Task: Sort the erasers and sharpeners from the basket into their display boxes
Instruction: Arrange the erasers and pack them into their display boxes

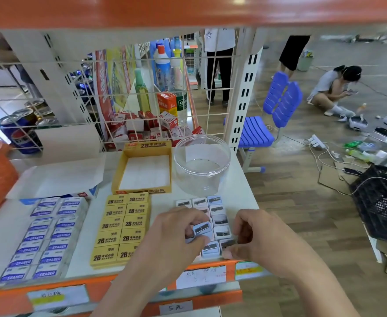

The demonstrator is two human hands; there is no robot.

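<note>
While your left hand [178, 227] pinches a blue sharpener [202, 229] between thumb and fingertips, just over the block of sharpeners [220, 219] laid in rows at the near right of the shelf [94, 225], your right hand [254, 234] curls its fingers at the block's near right corner. Blur hides whether it grips a piece there or only steadies the rows.

Expect each sharpener to be light, hard and smooth, so it is likely to slip or skate if nudged. Take it by its two side edges, clear of the blade face, and lift straight up so the neighbours stay put.

The clear tub [201, 165] stands open just behind the block. The yellow display box [142, 170] sits empty behind the 2B erasers [121, 227], with the white-and-blue erasers [48, 234] further left.
</note>
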